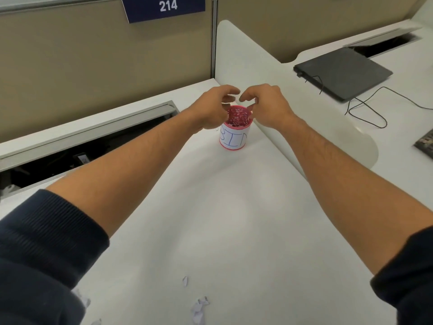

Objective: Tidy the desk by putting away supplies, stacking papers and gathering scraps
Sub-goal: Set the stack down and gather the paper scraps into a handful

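Note:
A small pink cup [235, 134] with a cut-out rose pattern and a white label marked "BIN" stands on the white desk [210, 219], at the far corner by the divider. Both hands hover right over its rim. My left hand [210, 109] and my right hand [267, 106] have loosely curled fingers that nearly meet above the opening, and I see nothing held in either. Torn white paper scraps [198, 309] lie on the desk near me, with one small scrap [185, 280] a little farther in.
A white divider panel [269, 73] runs along the right of the desk. Beyond it lie a dark closed laptop [342, 71], a black cable [365, 109] and a keyboard corner [426, 143]. An open cable tray [77, 146] lines the back left under the beige partition.

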